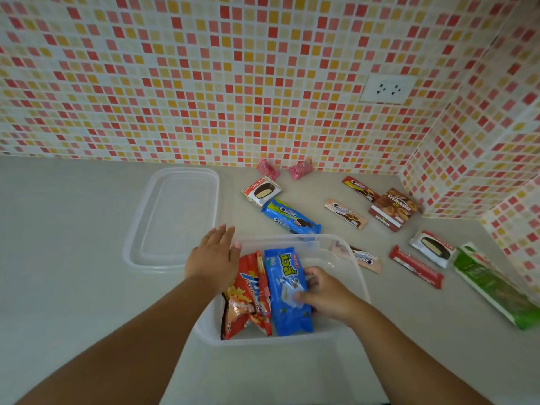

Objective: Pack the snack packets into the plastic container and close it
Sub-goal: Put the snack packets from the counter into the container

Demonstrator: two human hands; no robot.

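Observation:
A clear plastic container (355, 260) stands open on the counter in front of me. Inside it lie an orange-red snack bag (247, 299) and a blue packet (287, 287). My right hand (327, 293) is inside the container with its fingers closed on the blue packet's right edge. Resting flat on the container's left rim, my left hand (214, 255) has its fingers spread. The clear lid (175, 217) lies flat to the left. Behind the container lies a blue cookie packet (290, 216).
Several loose packets are scattered to the right: a brown box (393, 209), a red bar (416, 266), a green pack (493, 283), two choco pies (262, 190) (434, 247), two pink candies near the tiled wall. A wall socket (387, 88) sits above.

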